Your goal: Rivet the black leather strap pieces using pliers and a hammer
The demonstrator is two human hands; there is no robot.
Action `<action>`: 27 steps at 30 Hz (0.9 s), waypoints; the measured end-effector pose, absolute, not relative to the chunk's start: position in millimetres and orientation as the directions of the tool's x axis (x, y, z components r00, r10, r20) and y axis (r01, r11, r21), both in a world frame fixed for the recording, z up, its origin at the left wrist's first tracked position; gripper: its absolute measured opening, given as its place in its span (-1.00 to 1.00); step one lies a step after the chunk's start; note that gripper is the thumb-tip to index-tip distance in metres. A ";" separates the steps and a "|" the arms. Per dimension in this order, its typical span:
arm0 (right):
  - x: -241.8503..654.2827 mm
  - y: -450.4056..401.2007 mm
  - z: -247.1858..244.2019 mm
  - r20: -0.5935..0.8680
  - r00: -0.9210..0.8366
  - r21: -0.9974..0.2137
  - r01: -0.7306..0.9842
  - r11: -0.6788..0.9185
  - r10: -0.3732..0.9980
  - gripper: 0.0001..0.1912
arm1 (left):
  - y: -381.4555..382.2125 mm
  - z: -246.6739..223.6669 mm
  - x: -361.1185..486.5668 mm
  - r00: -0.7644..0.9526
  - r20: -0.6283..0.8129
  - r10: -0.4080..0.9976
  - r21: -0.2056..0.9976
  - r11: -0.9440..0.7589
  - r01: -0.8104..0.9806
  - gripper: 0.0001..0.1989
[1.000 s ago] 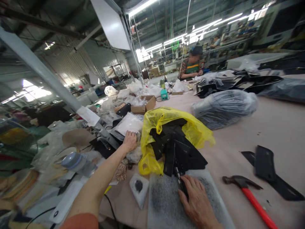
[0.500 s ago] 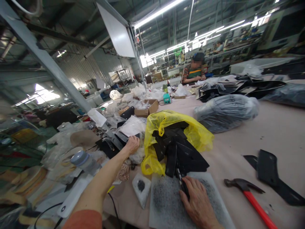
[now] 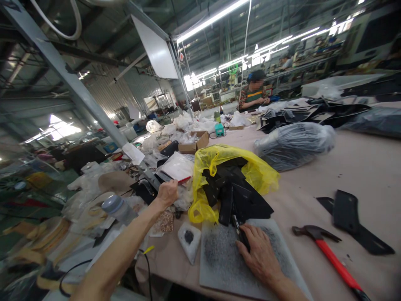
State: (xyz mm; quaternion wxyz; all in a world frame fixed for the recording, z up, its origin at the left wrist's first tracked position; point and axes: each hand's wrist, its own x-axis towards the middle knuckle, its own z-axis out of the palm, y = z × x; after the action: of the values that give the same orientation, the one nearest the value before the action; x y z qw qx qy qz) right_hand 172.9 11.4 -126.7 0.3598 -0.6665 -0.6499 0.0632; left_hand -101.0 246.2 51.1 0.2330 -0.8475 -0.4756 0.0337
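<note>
My left hand [image 3: 168,194] is closed beside the plastic-wrapped pile, and a thin red stick [image 3: 184,180] juts out to the right of its fingers. On the grey board [image 3: 219,267], my right hand [image 3: 261,253] wraps round a dark-handled tool [image 3: 240,234]; its metal shaft points toward the black pieces. Those flat black pieces [image 3: 250,196] spill from an open yellow plastic bag [image 3: 266,173] just beyond the board. Left of the board lies a whitish diamond-shaped block [image 3: 191,246] with a dark spot.
A claw hammer [image 3: 333,257] with a red handle lies at right, near black strap-like pieces [image 3: 346,213]. Behind is a plastic-wrapped bundle [image 3: 296,144]. A capped clear container [image 3: 117,208] stands left, by a slanting metal post [image 3: 78,92]. A person [image 3: 254,92] sits across the table.
My left hand has drawn back slightly toward me and left, and the red stick now shows by its fingers. My right hand keeps its hold on the tool. The view has shifted slightly.
</note>
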 end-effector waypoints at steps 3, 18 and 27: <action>180.1 10.6 -110.3 0.340 0.148 -0.636 0.763 0.112 0.929 -0.63 | 203.0 57.0 -112.5 0.435 0.317 0.843 -0.302 -0.345 0.889 -0.82; 92.6 -15.1 -35.9 -0.287 0.165 -0.223 -0.969 0.102 0.943 -0.49 | -16.6 0.3 -12.7 0.767 0.590 0.253 -0.243 -0.850 0.468 -0.73; 131.4 -41.5 -53.9 -0.352 0.026 -0.253 -0.965 -0.068 0.936 -0.26 | -40.4 -28.0 11.4 0.818 0.490 0.302 -0.191 -0.878 0.439 -0.64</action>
State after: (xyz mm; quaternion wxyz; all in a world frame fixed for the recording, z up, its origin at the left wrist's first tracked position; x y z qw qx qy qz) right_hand 131.4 -41.5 -53.9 0.6819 -0.2196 0.0335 0.6969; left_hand 11.4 -40.4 -28.0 0.1495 -0.9416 -0.1966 -0.2289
